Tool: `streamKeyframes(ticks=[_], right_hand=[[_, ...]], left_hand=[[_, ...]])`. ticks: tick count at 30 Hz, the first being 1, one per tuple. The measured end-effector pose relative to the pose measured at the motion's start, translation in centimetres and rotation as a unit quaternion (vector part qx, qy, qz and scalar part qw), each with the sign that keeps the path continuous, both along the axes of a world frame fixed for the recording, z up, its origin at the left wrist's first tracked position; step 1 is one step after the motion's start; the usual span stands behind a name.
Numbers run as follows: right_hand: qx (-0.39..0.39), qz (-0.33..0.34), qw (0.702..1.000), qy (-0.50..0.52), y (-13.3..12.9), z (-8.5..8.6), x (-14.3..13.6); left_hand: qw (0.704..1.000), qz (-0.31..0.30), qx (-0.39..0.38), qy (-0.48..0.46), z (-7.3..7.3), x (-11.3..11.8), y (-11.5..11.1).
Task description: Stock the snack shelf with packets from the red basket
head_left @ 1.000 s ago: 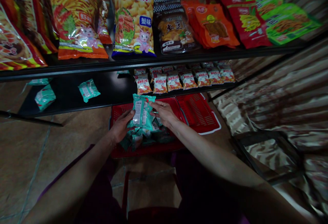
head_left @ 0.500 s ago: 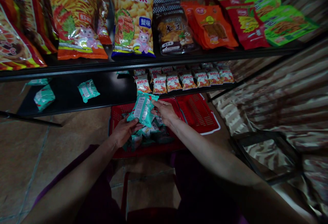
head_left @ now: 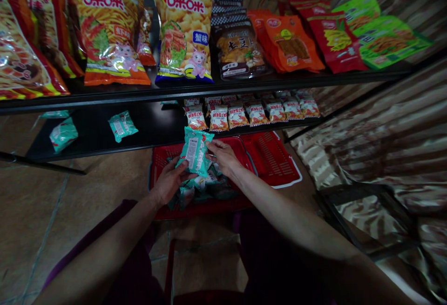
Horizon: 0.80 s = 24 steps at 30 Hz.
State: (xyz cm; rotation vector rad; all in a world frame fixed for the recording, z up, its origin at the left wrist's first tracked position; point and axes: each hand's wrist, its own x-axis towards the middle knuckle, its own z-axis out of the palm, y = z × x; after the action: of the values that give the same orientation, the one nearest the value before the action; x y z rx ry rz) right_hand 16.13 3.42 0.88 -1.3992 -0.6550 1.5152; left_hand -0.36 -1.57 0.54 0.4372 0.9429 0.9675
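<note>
A teal snack bag [head_left: 196, 150], its printed back panel facing up, is held between my two hands above a red basket [head_left: 164, 213]. My left hand [head_left: 170, 180] pinches its lower left edge, thumb on top. On the right edge, my right hand [head_left: 223, 157] grips it with thumb and fingers. Several more teal bags [head_left: 201, 183] lie heaped in the basket under my hands, partly hidden. On the low black shelf to the left rest a single teal bag [head_left: 123, 125] and another teal bag [head_left: 64, 135].
Rows of small white-and-orange snack bags [head_left: 219, 118] stand on the low shelf, right of centre. The upper shelf edge [head_left: 195, 91] runs above my hands, carrying large snack bags [head_left: 186, 35]. A second red basket [head_left: 268, 158] sits right; a dark metal frame [head_left: 370, 216] stands beyond.
The teal bag has turned slightly more upright between my hands, both still gripping it. The whole view has shifted a little, so the shelves sit slightly lower.
</note>
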Motion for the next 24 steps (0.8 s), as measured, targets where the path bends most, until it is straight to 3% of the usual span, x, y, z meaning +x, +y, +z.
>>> streamKeyframes(ticks=[3, 7, 12, 16, 19, 24], right_hand=[[0.026, -0.019, 0.999, -0.037, 0.0, -0.3, -0.1], [0.116, -0.047, 0.985, -0.119, 0.1, -0.6, -0.1], [0.211, 0.031, 0.961, -0.179, -0.5, -0.3, -0.2], [0.212, 0.089, 0.941, -0.248, -1.6, 0.2, -0.4], [0.173, 0.138, 0.952, -0.210, -2.3, 0.6, -0.8], [0.121, 0.204, 0.971, -0.017, -3.1, 1.0, -1.7]], left_hand=[[1.000, 0.012, 0.009, 0.011, -0.4, -0.1, -0.1], [1.000, 0.015, -0.005, 0.009, -0.4, -0.2, -0.1], [0.998, 0.052, 0.021, 0.036, -0.4, 0.0, -0.1], [0.985, 0.059, 0.087, 0.134, -0.6, 0.0, -0.1], [0.953, 0.065, 0.167, 0.243, -0.4, 0.0, -0.3], [0.867, 0.039, 0.316, 0.384, 0.4, 0.5, -1.9]])
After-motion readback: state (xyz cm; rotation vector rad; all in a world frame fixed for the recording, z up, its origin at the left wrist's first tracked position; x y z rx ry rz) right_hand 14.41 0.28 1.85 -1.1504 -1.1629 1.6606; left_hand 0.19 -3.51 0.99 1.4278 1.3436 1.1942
